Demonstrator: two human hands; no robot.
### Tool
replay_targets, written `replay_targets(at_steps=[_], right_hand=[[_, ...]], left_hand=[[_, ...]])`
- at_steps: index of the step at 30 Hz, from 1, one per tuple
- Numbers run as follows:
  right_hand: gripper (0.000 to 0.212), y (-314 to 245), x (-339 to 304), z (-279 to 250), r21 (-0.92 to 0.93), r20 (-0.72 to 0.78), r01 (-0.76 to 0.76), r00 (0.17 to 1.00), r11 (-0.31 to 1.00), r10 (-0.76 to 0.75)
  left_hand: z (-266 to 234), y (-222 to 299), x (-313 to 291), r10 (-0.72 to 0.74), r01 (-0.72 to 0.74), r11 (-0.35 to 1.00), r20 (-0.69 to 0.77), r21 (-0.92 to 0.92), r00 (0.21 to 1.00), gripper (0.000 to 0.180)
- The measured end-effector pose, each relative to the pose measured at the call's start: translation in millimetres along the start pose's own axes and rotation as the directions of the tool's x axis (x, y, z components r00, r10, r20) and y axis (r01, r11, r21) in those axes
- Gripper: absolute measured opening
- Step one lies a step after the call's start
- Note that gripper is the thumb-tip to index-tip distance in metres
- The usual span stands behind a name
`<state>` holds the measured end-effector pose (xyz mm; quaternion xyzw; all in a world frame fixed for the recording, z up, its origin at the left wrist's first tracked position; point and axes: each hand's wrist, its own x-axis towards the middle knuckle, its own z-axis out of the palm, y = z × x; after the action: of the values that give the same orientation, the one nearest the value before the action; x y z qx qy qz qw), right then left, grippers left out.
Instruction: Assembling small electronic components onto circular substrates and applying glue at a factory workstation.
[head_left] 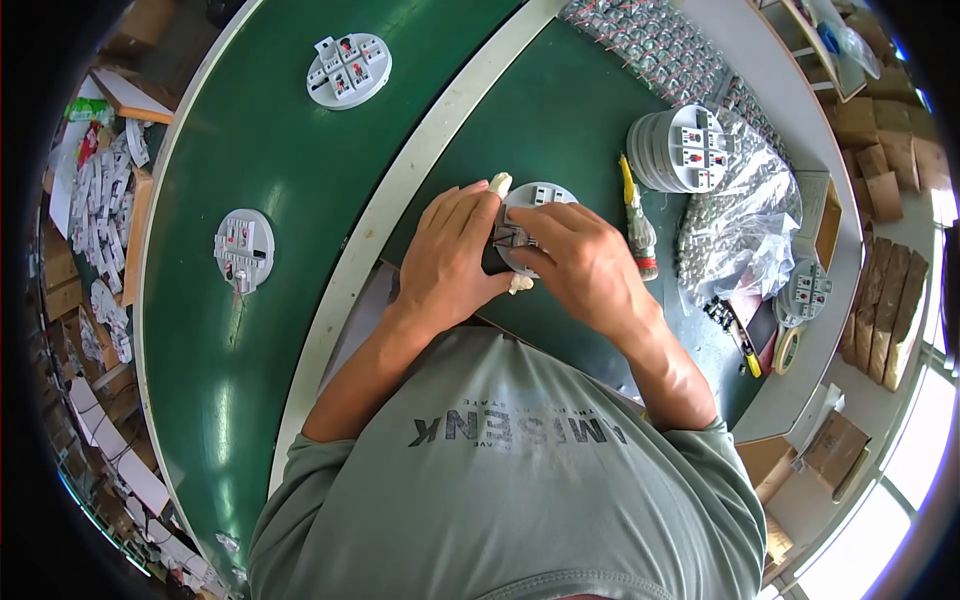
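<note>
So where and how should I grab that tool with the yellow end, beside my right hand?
Probably around the thicker, pale middle of the tool, your right hand coming from its left: the yellow end is slimmer, and the stack of round discs sits close on its right.

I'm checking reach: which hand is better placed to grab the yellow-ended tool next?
Probably the right hand: the yellow-ended tool lies just beside it; the left hand is farther off.

The left hand (pixel 450 240) lies back upward, thumb spread from fingers (pixel 462 207). The right hand (pixel 588 258) curls inward, fingers bent.
</note>
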<state>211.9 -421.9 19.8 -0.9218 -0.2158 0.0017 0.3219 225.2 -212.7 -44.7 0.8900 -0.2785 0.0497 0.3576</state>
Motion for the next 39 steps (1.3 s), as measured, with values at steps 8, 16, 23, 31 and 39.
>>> replay_targets(at_steps=[8, 16, 23, 31, 39], right_hand=[[0.052, 7.5, -57.7, -41.3, -0.222, -0.255, -0.459, 0.879, 0.861, 0.403], [0.042, 32.0, -79.9, -32.9, 0.317, -0.134, -0.691, 0.645, 0.649, 0.753], [0.042, -14.3, -31.5, 10.3, 0.456, -0.311, -0.179, 0.886, 0.872, 0.344], [0.044, -20.3, -21.6, 58.9, 0.157, -0.316, -0.062, 0.942, 0.986, 0.11], [0.039, -12.7, -43.0, 32.7, 0.431, -0.448, -0.152, 0.819, 0.889, 0.357]], left_hand=[[-10.2, 4.6, 1.5, 0.001, 0.001, 0.998, 0.037, -0.058, 0.999, 0.124], [-9.0, 3.6, 0.9, 0.026, -0.026, 1.0, 0.064, -0.008, 0.998, 0.123], [-5.2, 2.0, -0.6, 0.0, 0.001, 1.0, 0.039, -0.01, 0.999, 0.111], [-5.1, 5.9, 2.6, 0.008, -0.009, 0.999, -0.021, -0.035, 1.0, 0.092], [-2.8, 5.1, -1.3, -0.009, 0.009, 1.0, -0.02, -0.018, 1.0, 0.102]])
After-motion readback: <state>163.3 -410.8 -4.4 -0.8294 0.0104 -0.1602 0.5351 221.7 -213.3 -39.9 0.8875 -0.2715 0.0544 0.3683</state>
